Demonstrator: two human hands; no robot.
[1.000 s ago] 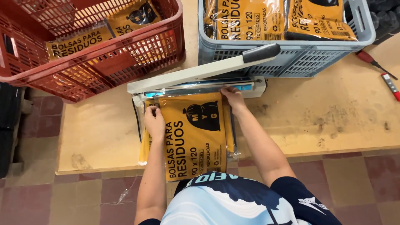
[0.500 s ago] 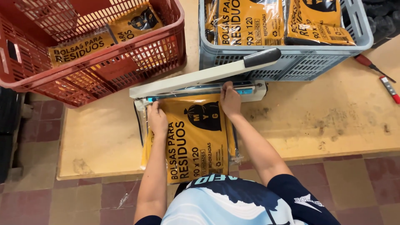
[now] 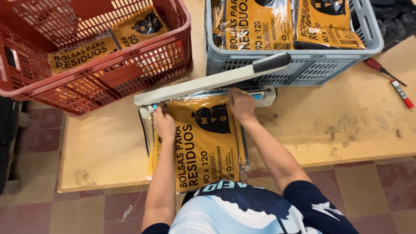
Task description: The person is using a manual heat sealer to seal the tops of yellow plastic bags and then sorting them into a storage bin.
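A flat yellow packet of bin bags in clear plastic [image 3: 203,143] lies on the wooden table, its far end under the raised white arm of a heat sealer [image 3: 208,82]. My left hand [image 3: 164,123] presses on the packet's far left corner. My right hand [image 3: 241,104] holds the far right corner against the sealer's base [image 3: 266,96]. The sealer's black handle [image 3: 271,62] points up to the right.
A red plastic crate [image 3: 130,65] at far left holds a few yellow packets. A grey crate [image 3: 303,65] at far right holds more of them. A red-handled screwdriver [image 3: 381,69] and a small red tool [image 3: 401,93] lie at the right of the table [image 3: 346,125].
Both hands have slid the packet's far end a little further under the sealer's raised arm. The right hand shifted slightly left along the edge.
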